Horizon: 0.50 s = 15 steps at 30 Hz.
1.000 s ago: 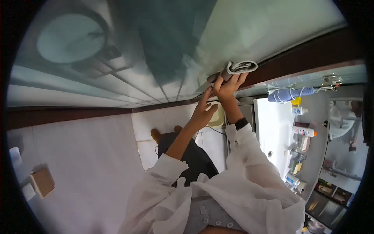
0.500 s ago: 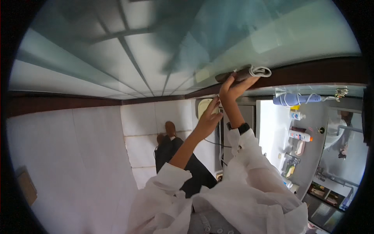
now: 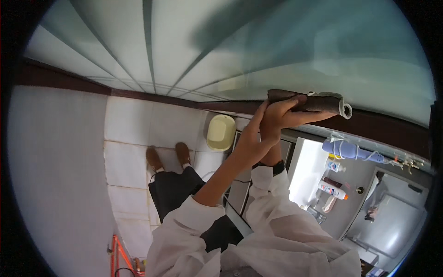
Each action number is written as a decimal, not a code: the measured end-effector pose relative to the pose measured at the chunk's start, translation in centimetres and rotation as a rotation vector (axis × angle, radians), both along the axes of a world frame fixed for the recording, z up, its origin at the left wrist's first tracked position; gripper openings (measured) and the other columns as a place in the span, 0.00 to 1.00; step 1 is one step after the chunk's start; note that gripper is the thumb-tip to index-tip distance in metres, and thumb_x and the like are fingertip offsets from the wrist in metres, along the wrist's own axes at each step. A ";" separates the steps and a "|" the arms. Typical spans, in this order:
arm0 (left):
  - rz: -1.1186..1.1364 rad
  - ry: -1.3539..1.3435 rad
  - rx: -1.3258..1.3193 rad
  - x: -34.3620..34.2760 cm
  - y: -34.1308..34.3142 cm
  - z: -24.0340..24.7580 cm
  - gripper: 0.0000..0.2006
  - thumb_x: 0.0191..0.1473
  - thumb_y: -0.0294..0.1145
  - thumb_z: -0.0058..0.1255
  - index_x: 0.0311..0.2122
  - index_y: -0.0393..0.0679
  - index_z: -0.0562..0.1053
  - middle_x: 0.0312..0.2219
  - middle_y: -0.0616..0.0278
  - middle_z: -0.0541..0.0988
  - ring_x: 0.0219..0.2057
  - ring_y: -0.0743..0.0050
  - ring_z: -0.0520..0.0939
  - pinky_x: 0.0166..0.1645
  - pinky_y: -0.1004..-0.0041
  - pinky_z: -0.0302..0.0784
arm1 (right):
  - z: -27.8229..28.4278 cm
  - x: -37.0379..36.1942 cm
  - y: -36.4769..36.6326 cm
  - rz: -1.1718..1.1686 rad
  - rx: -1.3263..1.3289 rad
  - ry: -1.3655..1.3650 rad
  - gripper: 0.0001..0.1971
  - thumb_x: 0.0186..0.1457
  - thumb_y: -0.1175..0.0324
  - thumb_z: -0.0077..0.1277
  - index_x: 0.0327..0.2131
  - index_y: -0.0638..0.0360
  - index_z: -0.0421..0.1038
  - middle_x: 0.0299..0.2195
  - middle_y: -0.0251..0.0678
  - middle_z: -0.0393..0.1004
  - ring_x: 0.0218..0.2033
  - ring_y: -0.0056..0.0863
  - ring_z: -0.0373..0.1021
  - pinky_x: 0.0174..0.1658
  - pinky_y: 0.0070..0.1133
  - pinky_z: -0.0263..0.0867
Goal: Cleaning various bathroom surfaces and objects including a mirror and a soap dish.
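Note:
My right hand (image 3: 282, 115) grips a rolled brown cloth (image 3: 318, 102) with a pale edge. The roll lies along the dark brown frame (image 3: 369, 121) at the bottom of a large frosted glass pane (image 3: 304, 60). My left hand (image 3: 254, 137) is beside the right one and overlaps its heel and wrist. Its fingers stretch upward with the thumb apart, and no object shows in it. Whether the left fingertips touch the cloth is hard to make out. A black watch band is on my right wrist.
A yellow basin (image 3: 221, 133) stands on the white floor tiles (image 3: 127, 119). At right are a white sink (image 3: 307, 168), a blue hair dryer (image 3: 353, 150) with a coiled cord, several bottles and a white bottle with an orange cap (image 3: 333, 189). An orange metal frame (image 3: 121, 254) stands lower left.
The view has shifted, showing more floor and the whole basin. My right hand and the cloth appear further right and lower. My left hand has come up against the right hand.

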<state>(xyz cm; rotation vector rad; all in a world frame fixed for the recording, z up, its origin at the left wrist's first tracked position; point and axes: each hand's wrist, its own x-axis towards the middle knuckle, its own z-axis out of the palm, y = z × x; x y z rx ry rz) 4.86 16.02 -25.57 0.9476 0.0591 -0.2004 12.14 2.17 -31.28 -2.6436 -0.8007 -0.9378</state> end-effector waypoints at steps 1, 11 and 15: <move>0.048 -0.006 0.005 0.1 -0.4 -1.6 0.39 0.47 0.30 0.51 0.62 0.39 0.45 0.56 0.47 0.60 0.58 0.57 0.60 0.60 0.66 0.54 | -3.4 -0.7 -1.7 0.015 -0.062 0.149 0.37 0.51 0.71 0.41 0.61 0.67 0.34 0.61 0.61 0.35 0.63 0.52 0.36 0.62 0.38 0.35; 0.210 0.273 -0.076 0.4 -3.7 -21.5 0.43 0.41 0.27 0.55 0.61 0.35 0.46 0.53 0.45 0.61 0.56 0.57 0.62 0.59 0.68 0.56 | -29.1 -3.7 -4.2 -0.005 -0.210 1.346 0.37 0.51 0.69 0.43 0.61 0.64 0.36 0.61 0.59 0.37 0.63 0.50 0.38 0.62 0.37 0.39; 0.100 0.327 0.088 0.8 -2.8 -24.0 0.44 0.38 0.27 0.57 0.60 0.34 0.48 0.53 0.46 0.62 0.55 0.58 0.64 0.58 0.68 0.58 | -26.9 0.0 0.5 -0.002 -0.014 1.168 0.37 0.51 0.67 0.44 0.61 0.62 0.38 0.61 0.58 0.38 0.62 0.50 0.40 0.61 0.37 0.41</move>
